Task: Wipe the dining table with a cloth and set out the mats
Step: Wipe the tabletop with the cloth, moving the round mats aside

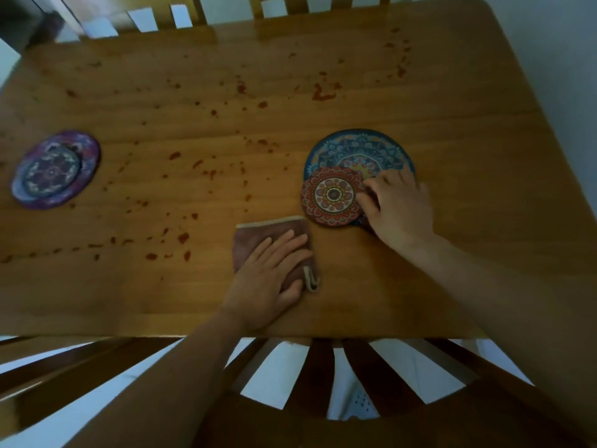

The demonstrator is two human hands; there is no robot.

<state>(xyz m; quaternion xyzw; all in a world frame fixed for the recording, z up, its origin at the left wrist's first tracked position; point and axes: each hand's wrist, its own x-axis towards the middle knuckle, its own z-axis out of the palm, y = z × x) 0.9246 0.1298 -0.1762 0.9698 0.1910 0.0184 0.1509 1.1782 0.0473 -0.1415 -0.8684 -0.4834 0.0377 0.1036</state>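
Head camera, looking down: our left hand (pixel 269 273) lies flat on a folded brown cloth (pixel 255 242), fingers straight and together, near the table's (pixel 452 253) front edge; our right hand (pixel 399 208) curls its fingertips onto the rim of a small red mat (pixel 332 195), which overlaps a larger blue mat (pixel 358 150) just beyond those fingers; red splatters (pixel 181 237) dot the wood left of the cloth; a purple mat (pixel 55 169) sits well apart, far left.

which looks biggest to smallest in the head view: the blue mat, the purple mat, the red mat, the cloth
1. blue mat, partly covered
2. purple mat, close to the blue; wide-angle edge makes it unsure
3. cloth, half under the left hand
4. red mat
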